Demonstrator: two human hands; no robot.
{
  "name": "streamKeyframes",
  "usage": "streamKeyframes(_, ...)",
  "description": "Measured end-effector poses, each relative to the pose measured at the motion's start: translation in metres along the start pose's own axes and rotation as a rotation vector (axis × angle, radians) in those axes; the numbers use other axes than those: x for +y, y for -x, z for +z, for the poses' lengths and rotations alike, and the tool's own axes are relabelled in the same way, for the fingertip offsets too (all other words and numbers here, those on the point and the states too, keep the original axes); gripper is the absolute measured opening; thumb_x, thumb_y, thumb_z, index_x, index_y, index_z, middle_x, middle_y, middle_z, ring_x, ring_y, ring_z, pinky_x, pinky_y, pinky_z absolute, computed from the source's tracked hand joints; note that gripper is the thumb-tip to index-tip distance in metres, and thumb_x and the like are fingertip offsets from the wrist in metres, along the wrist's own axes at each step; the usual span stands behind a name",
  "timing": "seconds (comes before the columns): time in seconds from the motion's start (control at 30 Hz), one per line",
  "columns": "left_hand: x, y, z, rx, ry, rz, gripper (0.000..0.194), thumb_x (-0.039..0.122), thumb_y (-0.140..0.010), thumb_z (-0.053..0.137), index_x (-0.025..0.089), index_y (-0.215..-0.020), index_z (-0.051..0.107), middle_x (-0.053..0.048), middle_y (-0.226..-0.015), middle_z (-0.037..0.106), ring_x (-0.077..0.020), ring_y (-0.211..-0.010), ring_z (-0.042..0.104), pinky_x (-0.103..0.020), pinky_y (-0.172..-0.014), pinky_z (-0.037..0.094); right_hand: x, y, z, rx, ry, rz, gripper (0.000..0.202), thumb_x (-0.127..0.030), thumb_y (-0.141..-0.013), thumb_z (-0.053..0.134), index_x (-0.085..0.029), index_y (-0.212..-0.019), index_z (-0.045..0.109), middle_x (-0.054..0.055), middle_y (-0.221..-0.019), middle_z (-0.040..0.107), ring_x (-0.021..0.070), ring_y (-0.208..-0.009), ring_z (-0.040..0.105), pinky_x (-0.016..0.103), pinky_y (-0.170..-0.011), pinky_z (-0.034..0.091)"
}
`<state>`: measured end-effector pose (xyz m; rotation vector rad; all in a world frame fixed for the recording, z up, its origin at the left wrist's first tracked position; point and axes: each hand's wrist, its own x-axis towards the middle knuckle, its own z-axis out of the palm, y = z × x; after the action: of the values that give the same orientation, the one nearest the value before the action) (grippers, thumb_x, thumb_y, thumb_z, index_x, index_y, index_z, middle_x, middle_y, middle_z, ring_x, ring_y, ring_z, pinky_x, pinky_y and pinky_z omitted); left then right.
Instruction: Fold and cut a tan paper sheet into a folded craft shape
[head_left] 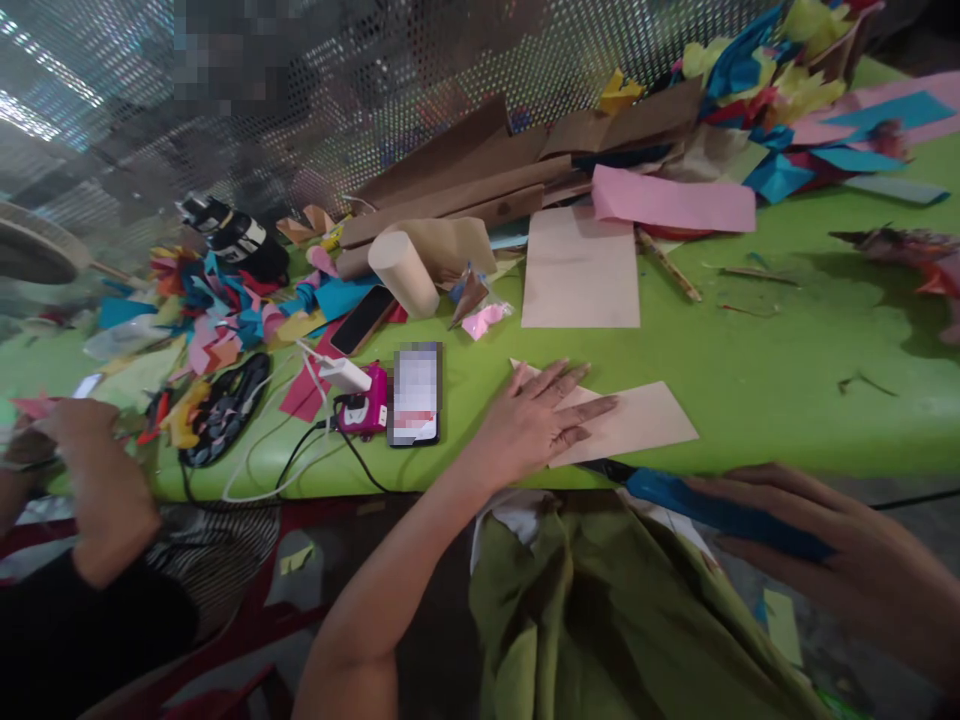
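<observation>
- Green table (787, 380) right across here, silvery mesh (360, 90) rising behind it.
- Far left, another person's arm (112, 480), with bright paper scraps (225, 325) heaped beyond.
- Next along, a phone (416, 390) touching or just beside a pink socket block (365, 405).
- Middle now: the left hand (545, 415), palm down, fingers spread, on the pale paper (652, 415), which pokes out rightward by the table's near edge!
- And right: the right hand (810, 530) grips a blue-handled tool (697, 500), dark tip at the paper's near side, the hand itself clear of the sheet.
</observation>
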<state>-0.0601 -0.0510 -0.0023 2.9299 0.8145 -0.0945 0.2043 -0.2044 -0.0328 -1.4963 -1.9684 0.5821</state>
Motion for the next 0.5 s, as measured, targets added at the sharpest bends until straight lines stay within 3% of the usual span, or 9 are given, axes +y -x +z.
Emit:
streamKeyframes(0.27, 0.001, 0.000, 0.000, -0.025, -0.006, -0.001, 0.050, 0.044, -0.105, 0.030, 0.042, -0.155, 0.027, 0.001, -0.166, 0.027, -0.0246, -0.154, 0.021, -0.056, -0.123, 0.020, -0.007, -0.007, 0.007, -0.014, -0.043, -0.016, 0.034, -0.044, -0.087, 0.066, -0.044, -0.120, 0.070, 0.001, -0.105, 0.077, 0.0231, -0.082, 0.078, 0.027, -0.064, 0.064)
streamKeyframes(0.4, 0.001, 0.000, 0.001, 0.000, 0.008, -0.001, 0.051, 0.042, -0.105, 0.033, 0.040, -0.155, 0.027, 0.000, -0.165, 0.029, -0.0246, -0.154, 0.021, -0.056, -0.123, 0.020, -0.014, -0.009, 0.013, -0.062, -0.121, -0.032, 0.033, -0.043, -0.087, 0.067, -0.046, -0.119, 0.071, 0.000, -0.104, 0.077, 0.0218, -0.083, 0.078, 0.027, -0.071, 0.064)
streamKeyframes(0.5, 0.000, 0.002, 0.001, 0.010, 0.027, -0.004, 0.052, 0.042, -0.105, 0.034, 0.038, -0.156, 0.028, -0.001, -0.165, 0.030, -0.0238, -0.154, 0.022, -0.054, -0.123, 0.021, -0.016, -0.011, 0.007, -0.107, -0.173, -0.020, 0.035, -0.042, -0.086, 0.068, -0.047, -0.120, 0.071, 0.000, -0.104, 0.077, 0.0217, -0.084, 0.077, 0.027, -0.072, 0.063)
